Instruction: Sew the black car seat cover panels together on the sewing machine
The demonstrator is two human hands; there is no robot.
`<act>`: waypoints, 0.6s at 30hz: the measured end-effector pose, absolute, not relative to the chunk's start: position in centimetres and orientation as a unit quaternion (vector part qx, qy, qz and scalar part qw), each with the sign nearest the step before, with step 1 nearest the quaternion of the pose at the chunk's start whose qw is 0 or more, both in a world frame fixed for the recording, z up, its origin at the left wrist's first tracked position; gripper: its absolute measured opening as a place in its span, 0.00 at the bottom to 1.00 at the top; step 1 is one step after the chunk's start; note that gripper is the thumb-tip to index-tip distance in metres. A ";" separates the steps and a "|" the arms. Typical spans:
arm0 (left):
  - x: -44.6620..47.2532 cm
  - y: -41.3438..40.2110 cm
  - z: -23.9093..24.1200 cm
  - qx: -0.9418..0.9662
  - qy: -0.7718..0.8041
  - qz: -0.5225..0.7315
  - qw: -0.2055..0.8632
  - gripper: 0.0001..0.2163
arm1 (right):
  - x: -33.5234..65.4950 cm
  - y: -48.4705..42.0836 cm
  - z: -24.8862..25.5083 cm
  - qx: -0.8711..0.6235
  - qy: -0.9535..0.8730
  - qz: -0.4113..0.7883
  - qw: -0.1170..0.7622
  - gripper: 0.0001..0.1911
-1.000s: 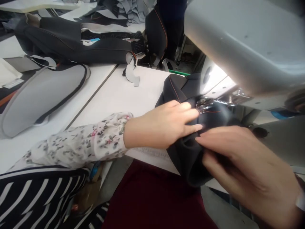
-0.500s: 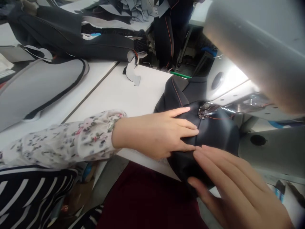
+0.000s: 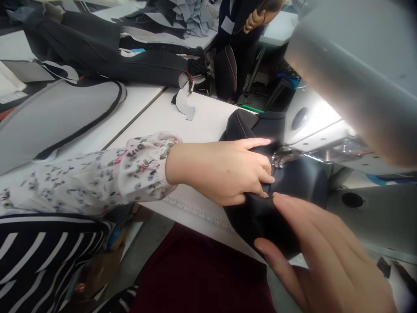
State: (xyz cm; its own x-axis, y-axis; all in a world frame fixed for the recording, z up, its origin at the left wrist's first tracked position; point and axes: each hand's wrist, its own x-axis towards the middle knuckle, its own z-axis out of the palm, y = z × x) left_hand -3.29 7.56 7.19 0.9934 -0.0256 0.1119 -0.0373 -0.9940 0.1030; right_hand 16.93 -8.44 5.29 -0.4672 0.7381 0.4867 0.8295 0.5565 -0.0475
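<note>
A black leather-like cover with a line of orange stitching lies bunched under the presser foot of a sewing machine. My left hand rests on it just left of the foot, index finger stretched out and the other fingers bent, their tips close to a seam. Nearer to me, my right hand has a fold of the same cover between thumb and fingers. The needle itself cannot be made out, and part of the cover is hidden beneath both hands.
A grey panel with black edging lies on the white table at left. Behind are a long black cover, a curved grey scrap and a pile of grey pieces. Another person's hand shows at the back.
My left hand's middle fingers have bent from lying flat, and the hand sits slightly farther right and up. Another person's hand has come into view at the top. The view has shifted a little.
</note>
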 end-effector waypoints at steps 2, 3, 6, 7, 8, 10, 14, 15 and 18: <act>-3.1 7.9 7.2 0.996 -0.021 0.060 0.057 0.17 | 17.0 -8.3 5.3 -0.471 -0.847 -0.094 0.227 0.23; -3.0 8.2 7.2 0.996 -0.026 0.067 0.060 0.17 | 17.1 -8.2 5.2 -0.477 -0.845 -0.093 0.225 0.23; -2.6 8.7 7.1 0.994 -0.038 0.080 0.069 0.17 | 17.1 -7.9 5.1 -0.487 -0.839 -0.095 0.224 0.21; -2.5 8.9 7.1 0.993 -0.041 0.084 0.069 0.17 | 17.2 -7.8 5.0 -0.486 -0.839 -0.098 0.224 0.21; -2.5 9.1 7.1 0.993 -0.043 0.089 0.067 0.17 | 17.2 -7.6 5.0 -0.485 -0.839 -0.100 0.224 0.20; -2.3 9.3 7.2 0.992 -0.047 0.102 0.061 0.17 | 17.4 -7.3 4.9 -0.483 -0.840 -0.102 0.224 0.20; -1.7 9.8 7.7 0.995 -0.038 0.078 0.059 0.15 | 17.7 -6.7 4.8 -0.464 -0.849 -0.102 0.234 0.20; -1.5 9.9 7.9 0.995 -0.034 0.066 0.060 0.15 | 17.7 -6.5 4.8 -0.459 -0.851 -0.100 0.236 0.20; -1.2 10.3 8.2 0.996 -0.040 0.052 0.061 0.16 | 18.0 -6.2 4.7 -0.460 -0.851 -0.089 0.237 0.17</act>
State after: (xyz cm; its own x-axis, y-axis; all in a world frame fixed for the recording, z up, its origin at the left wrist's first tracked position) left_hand -1.24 10.31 8.18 0.9914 -0.0742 0.1081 -0.0869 -0.9893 0.1176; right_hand 18.01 -6.21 4.66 -0.4646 0.7407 0.4853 0.8250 0.5611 -0.0667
